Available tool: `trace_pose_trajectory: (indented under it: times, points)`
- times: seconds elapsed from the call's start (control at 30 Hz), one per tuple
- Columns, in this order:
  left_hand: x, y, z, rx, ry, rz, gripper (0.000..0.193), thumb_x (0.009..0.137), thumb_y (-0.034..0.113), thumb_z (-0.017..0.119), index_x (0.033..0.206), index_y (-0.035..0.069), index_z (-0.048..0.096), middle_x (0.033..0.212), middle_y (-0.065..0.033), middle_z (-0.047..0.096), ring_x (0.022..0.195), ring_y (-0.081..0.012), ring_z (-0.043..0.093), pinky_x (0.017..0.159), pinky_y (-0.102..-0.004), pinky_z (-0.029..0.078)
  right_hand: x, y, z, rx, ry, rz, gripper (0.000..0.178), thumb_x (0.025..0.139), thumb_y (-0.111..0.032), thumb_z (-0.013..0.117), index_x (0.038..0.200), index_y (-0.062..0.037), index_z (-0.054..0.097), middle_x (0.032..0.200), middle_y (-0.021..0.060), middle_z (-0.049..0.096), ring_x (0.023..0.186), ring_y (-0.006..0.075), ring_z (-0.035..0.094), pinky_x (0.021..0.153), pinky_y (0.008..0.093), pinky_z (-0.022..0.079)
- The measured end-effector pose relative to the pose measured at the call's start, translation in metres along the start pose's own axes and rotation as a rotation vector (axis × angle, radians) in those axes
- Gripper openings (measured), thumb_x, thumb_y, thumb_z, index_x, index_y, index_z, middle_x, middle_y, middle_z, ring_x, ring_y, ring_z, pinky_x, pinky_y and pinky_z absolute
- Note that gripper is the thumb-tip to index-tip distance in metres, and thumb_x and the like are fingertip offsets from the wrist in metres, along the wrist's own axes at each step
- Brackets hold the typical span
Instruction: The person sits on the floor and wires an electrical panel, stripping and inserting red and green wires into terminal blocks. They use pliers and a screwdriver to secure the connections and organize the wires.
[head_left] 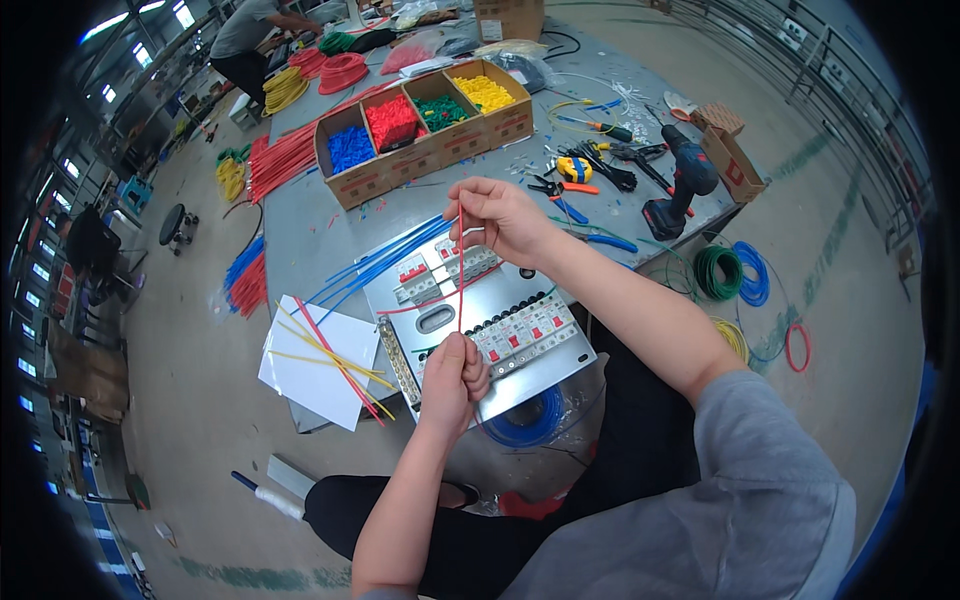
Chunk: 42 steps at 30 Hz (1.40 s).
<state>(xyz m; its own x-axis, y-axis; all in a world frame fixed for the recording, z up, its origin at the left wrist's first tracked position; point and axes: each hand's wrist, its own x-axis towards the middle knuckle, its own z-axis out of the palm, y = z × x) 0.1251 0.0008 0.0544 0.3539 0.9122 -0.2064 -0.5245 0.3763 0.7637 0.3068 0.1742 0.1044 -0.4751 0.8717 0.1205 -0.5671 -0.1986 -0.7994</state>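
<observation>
Red wire [461,285] runs nearly straight above the metal panel [550,370] at the edge of the desk [370,225], its upper end pinched in the fingers of the right hand [503,222], its lower part clasped in those of the left hand [453,378].

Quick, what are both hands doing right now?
Left hand: closed, holding the red wire lower down.
Right hand: fingertips closed, pinching that wire higher up.
</observation>
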Motion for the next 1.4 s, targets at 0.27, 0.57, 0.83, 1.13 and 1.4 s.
trace_pose_trajectory:
  times: [0.27, 0.57, 0.83, 1.13, 1.4]
  points:
    - [-0.002, 0.003, -0.002, 0.038, 0.157, 0.011, 0.038, 0.113, 0.040, 0.042, 0.086, 0.013, 0.044, 0.062, 0.0050, 0.027, 0.051, -0.0080, 0.022, 0.046, -0.0263, 0.018, -0.008, 0.018, 0.015, -0.225, -0.122, 0.142, 0.031, 0.105, -0.016, 0.062, 0.129, 0.0026, 0.057, 0.108, 0.0158, 0.072, 0.090, 0.0218, 0.075, 0.077, 0.0339, 0.064]
    - [0.003, -0.003, 0.002, 0.240, 0.322, 0.070, 0.039, 0.113, 0.040, 0.041, 0.085, 0.013, 0.045, 0.061, 0.0058, 0.033, 0.049, -0.0064, 0.027, 0.044, -0.0254, 0.021, -0.007, 0.014, 0.019, -0.304, -0.095, 0.101, 0.025, 0.103, -0.011, 0.063, 0.123, 0.0000, 0.053, 0.102, 0.0155, 0.072, 0.088, 0.0246, 0.076, 0.077, 0.0373, 0.066]
    - [0.005, -0.006, -0.008, 0.472, 0.394, 0.159, 0.039, 0.113, 0.037, 0.042, 0.085, 0.011, 0.051, 0.062, 0.0074, 0.035, 0.049, -0.0049, 0.027, 0.045, -0.0248, 0.021, -0.015, 0.028, 0.023, -0.306, -0.149, 0.231, 0.036, 0.102, -0.008, 0.061, 0.134, 0.0014, 0.046, 0.104, 0.0179, 0.071, 0.086, 0.0265, 0.076, 0.076, 0.0385, 0.066]
    - [-0.005, -0.004, -0.006, 0.372, 0.244, 0.111, 0.037, 0.113, 0.035, 0.043, 0.090, 0.008, 0.054, 0.061, 0.0068, 0.034, 0.049, -0.0057, 0.026, 0.045, -0.0251, 0.022, -0.009, 0.017, 0.010, -0.241, -0.082, 0.201, 0.038, 0.104, -0.011, 0.061, 0.137, -0.0028, 0.045, 0.105, 0.0157, 0.069, 0.087, 0.0251, 0.075, 0.076, 0.0381, 0.066]
    - [-0.002, -0.005, -0.009, 0.404, 0.257, 0.093, 0.036, 0.113, 0.032, 0.042, 0.090, 0.008, 0.054, 0.060, 0.0066, 0.034, 0.048, -0.0053, 0.027, 0.044, -0.0250, 0.023, -0.010, 0.021, 0.014, -0.275, -0.089, 0.180, 0.024, 0.103, -0.011, 0.062, 0.121, -0.0060, 0.047, 0.103, 0.0152, 0.071, 0.084, 0.0281, 0.076, 0.070, 0.0395, 0.067]
